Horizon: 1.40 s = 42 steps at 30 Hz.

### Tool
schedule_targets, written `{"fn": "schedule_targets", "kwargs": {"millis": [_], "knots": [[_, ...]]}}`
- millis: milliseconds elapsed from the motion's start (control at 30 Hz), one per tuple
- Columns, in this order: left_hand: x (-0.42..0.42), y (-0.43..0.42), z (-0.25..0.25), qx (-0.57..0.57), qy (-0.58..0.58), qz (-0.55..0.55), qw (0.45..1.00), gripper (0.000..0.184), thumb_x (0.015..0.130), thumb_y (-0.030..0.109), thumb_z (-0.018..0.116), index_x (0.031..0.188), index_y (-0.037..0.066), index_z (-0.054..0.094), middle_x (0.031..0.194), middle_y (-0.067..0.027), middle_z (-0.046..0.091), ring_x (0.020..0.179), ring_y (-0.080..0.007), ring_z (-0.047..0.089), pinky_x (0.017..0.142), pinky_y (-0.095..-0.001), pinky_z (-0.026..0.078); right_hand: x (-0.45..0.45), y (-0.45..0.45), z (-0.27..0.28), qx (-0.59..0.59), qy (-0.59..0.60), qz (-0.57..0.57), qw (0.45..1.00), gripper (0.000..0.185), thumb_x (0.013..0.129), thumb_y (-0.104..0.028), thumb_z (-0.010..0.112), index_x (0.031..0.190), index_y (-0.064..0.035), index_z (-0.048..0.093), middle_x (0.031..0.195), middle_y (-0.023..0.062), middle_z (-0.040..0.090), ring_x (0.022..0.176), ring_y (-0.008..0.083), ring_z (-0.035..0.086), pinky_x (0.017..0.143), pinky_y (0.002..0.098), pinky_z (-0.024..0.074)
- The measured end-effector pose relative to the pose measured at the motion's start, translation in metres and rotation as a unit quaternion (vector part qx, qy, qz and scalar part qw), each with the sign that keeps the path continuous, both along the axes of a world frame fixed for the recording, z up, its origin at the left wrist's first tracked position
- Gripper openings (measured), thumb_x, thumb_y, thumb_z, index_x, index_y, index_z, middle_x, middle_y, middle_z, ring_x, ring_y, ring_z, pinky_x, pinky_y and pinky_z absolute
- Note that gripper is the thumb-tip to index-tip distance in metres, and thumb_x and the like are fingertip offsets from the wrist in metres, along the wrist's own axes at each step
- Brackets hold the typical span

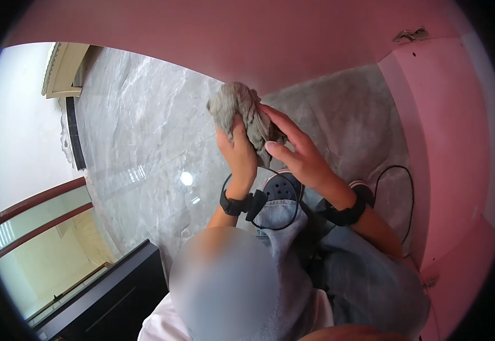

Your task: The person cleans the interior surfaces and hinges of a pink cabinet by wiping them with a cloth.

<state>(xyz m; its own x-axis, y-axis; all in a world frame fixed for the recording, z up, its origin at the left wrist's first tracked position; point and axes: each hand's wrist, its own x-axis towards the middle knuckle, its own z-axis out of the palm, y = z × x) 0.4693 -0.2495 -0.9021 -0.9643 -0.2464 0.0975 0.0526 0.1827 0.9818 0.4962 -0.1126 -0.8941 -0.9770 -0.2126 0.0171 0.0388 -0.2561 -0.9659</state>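
Observation:
A bunched, damp-looking grey cloth [235,108] is held up in front of me between both hands. My left hand [239,152] grips its lower left side, the thumb pressed into the folds. On the right side, my right hand [304,156] closes on the same cloth, with its fingers along the far edge and its thumb on the near side. Part of the fingers is hidden behind the cloth. Just beyond the cloth is the lower edge of a pink panel [219,40].
A pink cabinet side [452,148] with metal hinges [412,35] rises at the right. A black cable [411,193] loops over the grey marble floor [139,125]. Another cable hangs from the left wristband [237,203]. A dark, flat-sided object [105,295] stands lower left.

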Motion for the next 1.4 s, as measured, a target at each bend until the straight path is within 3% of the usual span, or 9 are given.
{"fn": "schedule_targets", "kwargs": {"millis": [67,500,833,967,1167,1200,1233,1300,1400], "knots": [[-0.017,-0.003,0.0,-0.045,-0.012,-0.036,0.998,0.037,0.105,0.024,0.047,0.125,-0.005,0.057,0.118,-0.0123,0.063,0.107,-0.0202,0.058,0.094,-0.0352,0.045,-0.003,0.001,-0.002,0.052,0.032,-0.009,0.998,0.068,0.094,-0.016,0.058,0.155,-0.0019,0.029,0.158,0.017,0.034,0.147,0.0247,0.032,0.119,0.0381,0.0271],[-0.066,0.047,0.025,0.03,-0.027,-0.09,0.995,0.032,0.104,0.02,0.051,0.119,-0.006,0.059,0.112,-0.0118,0.066,0.101,-0.0187,0.061,0.088,-0.0337,0.048,-0.026,0.038,0.027,-0.058,-0.031,-0.071,0.995,0.059,0.102,-0.016,0.05,0.155,0.0003,0.029,0.158,0.0136,0.033,0.146,0.0209,0.031,0.119,0.0348,0.0239],[-0.096,0.161,0.017,0.021,-0.085,-0.204,0.975,0.027,0.097,0.014,0.058,0.114,-0.006,0.062,0.109,-0.0195,0.069,0.104,-0.0278,0.064,0.092,-0.0383,0.046,-0.031,0.125,0.043,-0.023,-0.079,-0.224,0.971,0.055,0.105,-0.018,0.046,0.154,0.0,0.031,0.154,0.0111,0.038,0.141,0.018,0.034,0.116,0.0331,0.0256],[-0.101,0.215,0.011,-0.009,-0.067,-0.269,0.961,0.028,0.096,0.015,0.058,0.114,-0.006,0.061,0.108,-0.0184,0.07,0.101,-0.0276,0.065,0.09,-0.0377,0.047,-0.025,0.152,0.04,-0.017,-0.17,-0.354,0.92,0.06,0.104,-0.023,0.049,0.155,0.001,0.028,0.156,0.0114,0.035,0.143,0.0203,0.033,0.117,0.0341,0.0248],[-0.105,0.287,-0.009,0.12,-0.101,-0.374,0.914,0.03,0.1,0.018,0.056,0.118,-0.004,0.061,0.114,-0.0146,0.068,0.1,-0.0229,0.062,0.092,-0.0352,0.046,-0.022,0.201,0.013,0.0,-0.112,-0.435,0.893,0.063,0.105,-0.026,0.049,0.155,0.0044,0.026,0.158,0.0132,0.034,0.145,0.0208,0.031,0.119,0.0349,0.0238],[-0.112,0.293,-0.014,-0.026,-0.023,-0.391,0.92,0.03,0.099,0.017,0.056,0.114,-0.008,0.06,0.107,-0.0161,0.07,0.095,-0.0226,0.063,0.088,-0.0342,0.048,-0.023,0.207,0.015,0.008,-0.088,-0.436,0.895,0.063,0.105,-0.025,0.049,0.155,0.0047,0.026,0.158,0.0133,0.034,0.145,0.0205,0.032,0.119,0.0346,0.0238],[-0.109,0.296,-0.017,-0.026,-0.026,-0.394,0.918,0.03,0.099,0.017,0.056,0.114,-0.008,0.06,0.107,-0.0161,0.07,0.095,-0.0226,0.063,0.088,-0.0342,0.048,-0.022,0.209,0.017,0.008,-0.091,-0.439,0.894,0.063,0.105,-0.025,0.049,0.155,0.0047,0.026,0.158,0.0133,0.034,0.145,0.0205,0.032,0.119,0.0346,0.0238],[-0.107,0.303,-0.014,0.151,-0.096,-0.38,0.908,0.031,0.1,0.02,0.055,0.114,-0.007,0.06,0.107,-0.0141,0.07,0.094,-0.0208,0.063,0.087,-0.0337,0.048,-0.021,0.212,0.02,-0.028,-0.096,-0.456,0.885,0.059,0.103,-0.021,0.05,0.154,0.0033,0.03,0.156,0.012,0.038,0.143,0.0194,0.035,0.118,0.0333,0.0248],[-0.112,0.294,-0.008,0.146,-0.166,-0.401,0.889,0.031,0.102,0.021,0.054,0.115,-0.007,0.06,0.106,-0.0125,0.07,0.093,-0.0201,0.063,0.087,-0.0336,0.049,-0.023,0.199,0.018,-0.014,-0.102,-0.456,0.884,0.056,0.103,-0.018,0.05,0.153,0.0017,0.033,0.155,0.0113,0.04,0.141,0.0184,0.036,0.117,0.0329,0.0258]]}}
